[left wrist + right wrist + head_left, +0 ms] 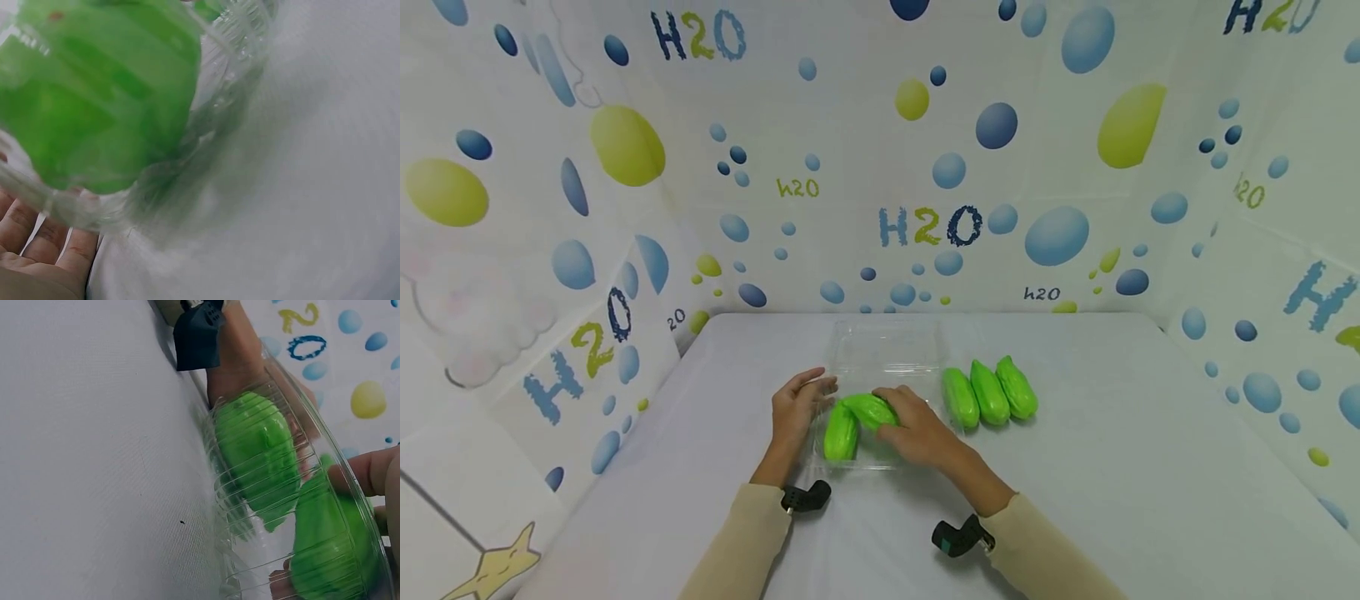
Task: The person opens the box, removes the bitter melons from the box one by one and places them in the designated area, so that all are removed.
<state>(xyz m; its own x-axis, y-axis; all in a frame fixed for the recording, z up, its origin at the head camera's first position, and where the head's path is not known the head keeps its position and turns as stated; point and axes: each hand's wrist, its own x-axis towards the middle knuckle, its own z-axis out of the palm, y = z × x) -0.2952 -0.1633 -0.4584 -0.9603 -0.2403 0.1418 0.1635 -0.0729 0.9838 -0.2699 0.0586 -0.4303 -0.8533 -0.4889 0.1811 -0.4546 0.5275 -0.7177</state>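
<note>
A clear plastic box (868,466) lies on the white table with its lid (887,343) folded back. Inside, along the left wall, sits a bright green, ridged, gourd-shaped vegetable (840,435). My right hand (919,429) grips a second green gourd-shaped vegetable (871,410), lying aslant in the box, its tip against the first one. The right wrist view shows both vegetables through the ribbed wall, the held one (328,537) under my thumb. My left hand (797,414) is at the box's left side, fingers loosely bent and holding nothing; its fingers (47,240) show beside the wall.
Three more green gourd-shaped vegetables (990,393) lie side by side on the table, just right of the box. White walls (850,150) with printed bubbles and lettering stand behind and at both sides. A black wrist camera (808,496) hangs from the left wrist.
</note>
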